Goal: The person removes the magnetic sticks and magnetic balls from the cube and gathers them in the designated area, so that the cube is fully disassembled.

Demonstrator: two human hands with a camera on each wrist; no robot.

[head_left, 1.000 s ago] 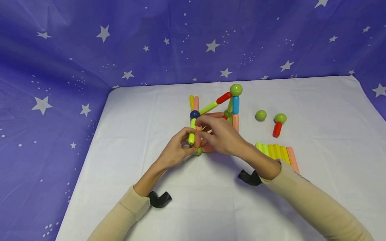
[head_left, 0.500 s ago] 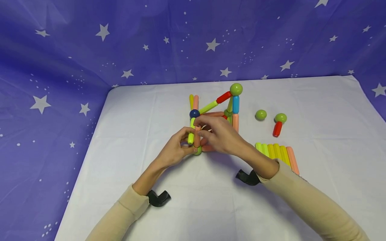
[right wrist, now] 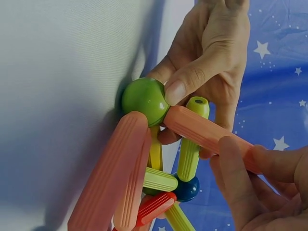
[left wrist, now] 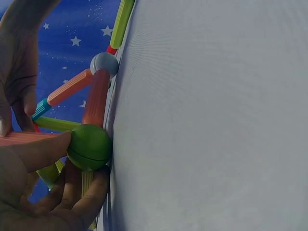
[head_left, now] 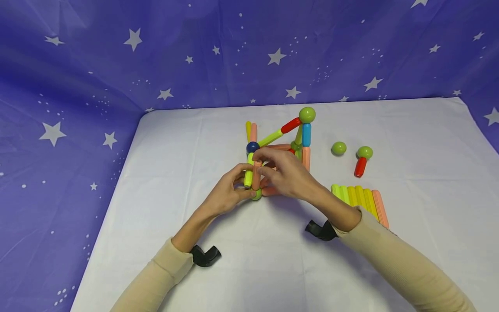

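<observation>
White surface before a star-printed curtain; right of frame, a loose green ball and a rod row; at centre, left hand curled round a lower ball, right hand pinching a salmon rod, partly hiding the structure.

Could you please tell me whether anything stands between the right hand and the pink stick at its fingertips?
Nothing visible does: the right hand pinches the ribbed pink stick itself. The ribbed lime-green stick lies beside it, not between them; the left hand holds the glossy green ball below.
</observation>
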